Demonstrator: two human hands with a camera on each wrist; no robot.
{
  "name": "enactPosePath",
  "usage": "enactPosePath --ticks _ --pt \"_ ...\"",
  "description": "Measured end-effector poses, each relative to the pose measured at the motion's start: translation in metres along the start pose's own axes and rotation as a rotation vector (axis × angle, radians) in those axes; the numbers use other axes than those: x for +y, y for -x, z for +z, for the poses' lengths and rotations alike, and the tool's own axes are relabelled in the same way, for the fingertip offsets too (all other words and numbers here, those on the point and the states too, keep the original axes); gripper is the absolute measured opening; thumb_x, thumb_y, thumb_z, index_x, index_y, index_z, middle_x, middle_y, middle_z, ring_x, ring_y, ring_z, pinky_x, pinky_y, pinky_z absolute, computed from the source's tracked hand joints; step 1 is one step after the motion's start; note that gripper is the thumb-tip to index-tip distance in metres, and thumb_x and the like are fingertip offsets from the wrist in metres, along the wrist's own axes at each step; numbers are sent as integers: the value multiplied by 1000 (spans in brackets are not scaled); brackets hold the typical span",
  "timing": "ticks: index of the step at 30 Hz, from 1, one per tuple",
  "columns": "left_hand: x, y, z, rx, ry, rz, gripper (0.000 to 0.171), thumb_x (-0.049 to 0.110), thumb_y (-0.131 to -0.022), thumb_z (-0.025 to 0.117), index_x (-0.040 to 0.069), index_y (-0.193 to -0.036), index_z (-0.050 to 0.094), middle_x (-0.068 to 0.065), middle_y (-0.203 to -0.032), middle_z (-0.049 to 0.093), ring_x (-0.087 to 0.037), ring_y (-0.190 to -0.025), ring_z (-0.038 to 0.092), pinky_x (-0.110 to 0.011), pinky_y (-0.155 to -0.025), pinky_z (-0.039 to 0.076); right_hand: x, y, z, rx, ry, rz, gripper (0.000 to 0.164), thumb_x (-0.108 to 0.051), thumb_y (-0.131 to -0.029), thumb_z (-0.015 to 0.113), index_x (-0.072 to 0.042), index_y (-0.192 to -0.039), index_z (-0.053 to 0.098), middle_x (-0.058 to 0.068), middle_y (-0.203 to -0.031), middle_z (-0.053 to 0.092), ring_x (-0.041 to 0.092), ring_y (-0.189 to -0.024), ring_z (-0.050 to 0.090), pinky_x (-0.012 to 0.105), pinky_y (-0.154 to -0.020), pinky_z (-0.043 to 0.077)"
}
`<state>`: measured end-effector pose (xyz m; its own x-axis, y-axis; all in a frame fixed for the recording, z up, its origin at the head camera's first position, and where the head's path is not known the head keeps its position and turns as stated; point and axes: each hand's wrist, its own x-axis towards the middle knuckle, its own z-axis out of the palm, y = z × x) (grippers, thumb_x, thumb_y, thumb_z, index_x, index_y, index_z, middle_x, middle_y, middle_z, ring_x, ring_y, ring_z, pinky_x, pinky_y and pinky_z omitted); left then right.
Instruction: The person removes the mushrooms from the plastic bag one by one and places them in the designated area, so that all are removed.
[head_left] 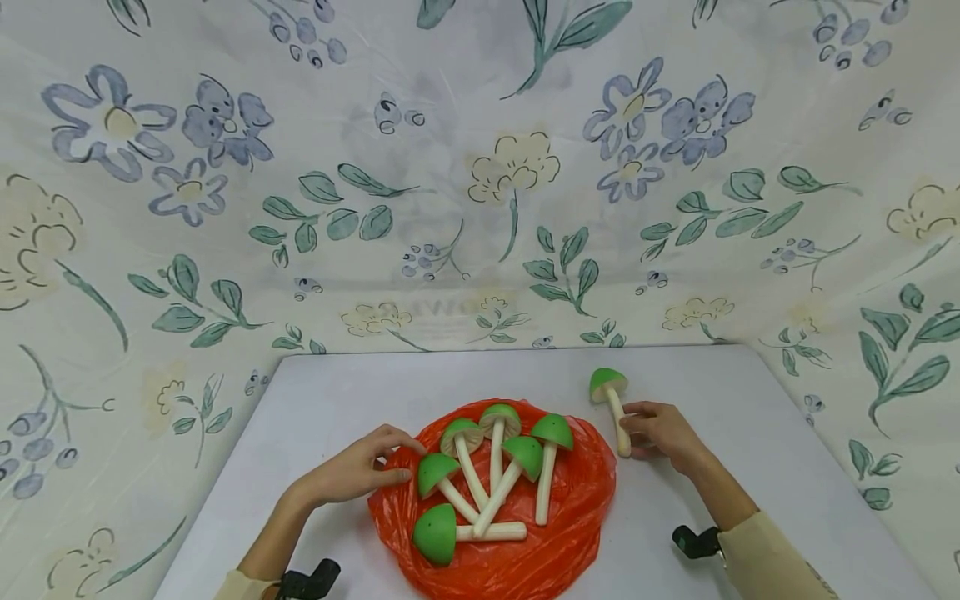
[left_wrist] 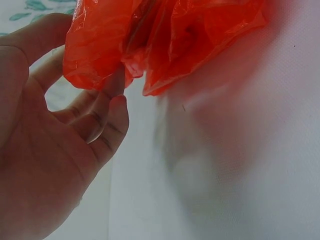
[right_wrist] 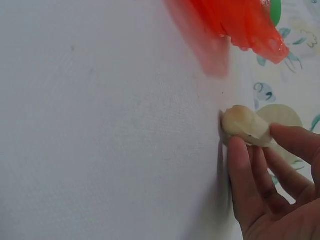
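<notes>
At the right, my right hand pinches the pale stem of a green-capped toy mushroom between thumb and fingers. That stem's end lies right at the white tabletop in the right wrist view, and the cap points to the back. My left hand is at the left edge of a red plastic bag, its fingers curled around a fold of it. Several more green-capped mushrooms lie on the bag, among them one lying sideways at the front and one at the right.
The bag lies on a white table, whose far edge meets a hanging flowered cloth. Black wrist cameras sit by the left sleeve and the right sleeve.
</notes>
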<state>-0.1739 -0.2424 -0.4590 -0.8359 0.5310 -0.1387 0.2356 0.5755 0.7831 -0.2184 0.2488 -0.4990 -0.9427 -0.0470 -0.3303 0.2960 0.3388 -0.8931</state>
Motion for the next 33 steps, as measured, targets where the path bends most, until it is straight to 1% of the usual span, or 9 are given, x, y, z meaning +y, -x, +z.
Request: enactPosePath --ticks 5,13,19,23,27,30,33 --pt "1 0 0 0 -2 1 27 26 -95 70 21 -122 68 -9 -125 53 -29 -113 49 -44 -90 46 -1 2 0 19 -14 -12 47 -21 -96 66 0 -136 55 16 -110 65 22 -84 68 36 -70 60" --pt "2 0 0 2 0 2 28 25 -95 70 20 -122 68 -10 -125 53 -29 -113 49 -43 -89 46 -3 4 -1 39 -11 -22 47 -22 -95 67 0 -134 55 15 -106 63 22 -84 63 35 -69 60" --pt "0 -1 1 0 -1 -1 28 25 -95 70 21 -122 67 -10 -126 53 -29 -113 49 -43 -89 45 -1 4 -1 50 1 -23 46 -22 -95 67 0 -134 56 14 -105 63 22 -83 63 35 -68 60" --pt "-1 -1 1 0 -8 2 28 27 -95 70 22 -122 67 -9 -126 53 -29 -113 49 -44 -90 46 -2 5 -1 57 8 -27 46 -23 -96 67 0 -135 55 16 -108 63 23 -84 63 35 -69 60" --pt "-1 -1 1 2 4 6 28 26 -95 70 21 -123 68 -9 -126 53 -29 -114 49 -44 -90 46 -4 8 -2 69 24 -33 48 -26 -98 66 0 -136 54 19 -115 62 24 -88 63 36 -71 60" --pt "0 0 1 2 17 8 28 25 -95 70 20 -123 68 -10 -127 53 -29 -115 49 -44 -90 46 -8 9 -2 76 27 -39 49 -29 -98 66 -1 -137 54 20 -120 61 25 -91 64 36 -73 60" --pt "0 0 0 0 18 5 28 25 -95 70 20 -123 68 -10 -127 53 -29 -114 49 -43 -90 46 -14 13 2 73 17 -62 49 -29 -98 66 -1 -137 54 21 -121 61 25 -91 64 36 -75 60"
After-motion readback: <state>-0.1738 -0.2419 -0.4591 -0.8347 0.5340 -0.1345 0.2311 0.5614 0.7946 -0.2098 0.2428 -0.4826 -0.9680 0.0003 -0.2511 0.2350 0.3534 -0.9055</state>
